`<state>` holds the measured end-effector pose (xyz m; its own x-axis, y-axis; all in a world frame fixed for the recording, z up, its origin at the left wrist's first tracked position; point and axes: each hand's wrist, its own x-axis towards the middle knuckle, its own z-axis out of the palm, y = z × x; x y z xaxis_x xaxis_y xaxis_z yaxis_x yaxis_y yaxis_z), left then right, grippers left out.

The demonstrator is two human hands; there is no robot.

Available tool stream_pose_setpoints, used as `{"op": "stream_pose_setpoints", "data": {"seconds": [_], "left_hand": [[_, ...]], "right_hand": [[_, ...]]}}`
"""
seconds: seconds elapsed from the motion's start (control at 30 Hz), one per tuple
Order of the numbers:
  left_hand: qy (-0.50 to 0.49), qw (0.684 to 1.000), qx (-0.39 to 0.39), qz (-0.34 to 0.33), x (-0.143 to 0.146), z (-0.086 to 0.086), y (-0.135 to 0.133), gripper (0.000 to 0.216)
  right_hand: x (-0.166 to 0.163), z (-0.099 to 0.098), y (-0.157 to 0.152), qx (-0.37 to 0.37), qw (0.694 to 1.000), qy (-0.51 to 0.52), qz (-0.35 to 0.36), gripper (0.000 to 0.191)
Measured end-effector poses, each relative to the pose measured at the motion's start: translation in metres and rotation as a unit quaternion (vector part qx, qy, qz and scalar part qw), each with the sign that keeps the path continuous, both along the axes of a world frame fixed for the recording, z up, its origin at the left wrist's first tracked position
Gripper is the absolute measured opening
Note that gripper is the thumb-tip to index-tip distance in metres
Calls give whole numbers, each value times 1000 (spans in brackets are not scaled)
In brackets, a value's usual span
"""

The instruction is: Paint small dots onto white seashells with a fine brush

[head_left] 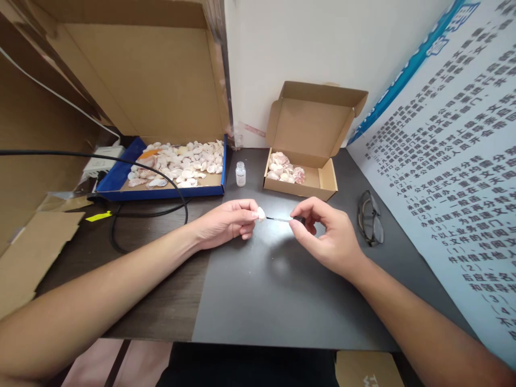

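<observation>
Between the thumb and forefinger of my left hand (236, 221) is a small white seashell (261, 214), near the middle of the desk. My right hand (322, 228) pinches the black cap of a thin brush applicator (278, 219). Its slim stem points left, and the tip is at the shell; whether they touch is hard to tell. Behind the hands stands a small clear bottle (241, 175), upright and uncapped, with a label too small to read.
A blue-edged box (161, 194) of many shells lies at the back left, a cardboard box (300, 185) with several shells at the back right. Black cable (147, 159) crosses the left side. Glasses (371, 217) lie right, beside a printed poster (455, 145).
</observation>
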<state>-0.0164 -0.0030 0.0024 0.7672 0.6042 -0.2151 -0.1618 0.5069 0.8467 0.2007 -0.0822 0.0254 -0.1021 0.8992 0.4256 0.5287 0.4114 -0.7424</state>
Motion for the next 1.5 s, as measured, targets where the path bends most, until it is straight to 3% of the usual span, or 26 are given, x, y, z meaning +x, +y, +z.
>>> {"op": "stream_pose_setpoints", "data": {"seconds": [0.23,0.5,0.9,1.5], "left_hand": [[-7,1000,-3,3,0,-1,0,14],[-5,1000,-1,3,-1,0,0,14],[-5,1000,2,-4,-1,-3,0,13],[-7,1000,8,7,0,0,-2,11]], "right_hand": [[1,1,-3,20,999,7,35,10],[-1,-1,2,-17,999,-19,21,9],[2,1,-2,12,999,33,27,6],[-1,2,-1,-54,997,-40,43,9]]}}
